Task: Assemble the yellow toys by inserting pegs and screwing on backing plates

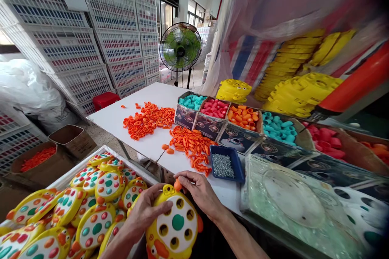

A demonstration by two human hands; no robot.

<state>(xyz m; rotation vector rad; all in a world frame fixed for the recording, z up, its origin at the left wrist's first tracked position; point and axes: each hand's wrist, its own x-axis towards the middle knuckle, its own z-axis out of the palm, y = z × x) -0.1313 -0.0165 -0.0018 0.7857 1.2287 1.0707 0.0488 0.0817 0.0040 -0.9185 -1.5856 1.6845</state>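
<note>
My left hand [148, 212] grips the left edge of a yellow toy body [186, 220] with a white face, a green centre and several round holes. Its thumb rests on the white face. Between thumb and fingers of my right hand [196, 190] is a small orange plastic piece [178, 185], at the toy's upper edge beside a yellow knob. Whether the piece touches the toy I cannot tell. Just beyond lies a heap of orange plastic parts [193, 145], next to a blue tray [238, 164] of small metal screws [222, 165].
Finished-looking toys with coloured dots [96, 226] fill a white crate at left. Open boxes of teal [278, 127], pink [214, 108] and orange pieces [243, 116] line the table's right side. An orange-red tool [355, 77] hangs at right. A fan [180, 46] stands behind.
</note>
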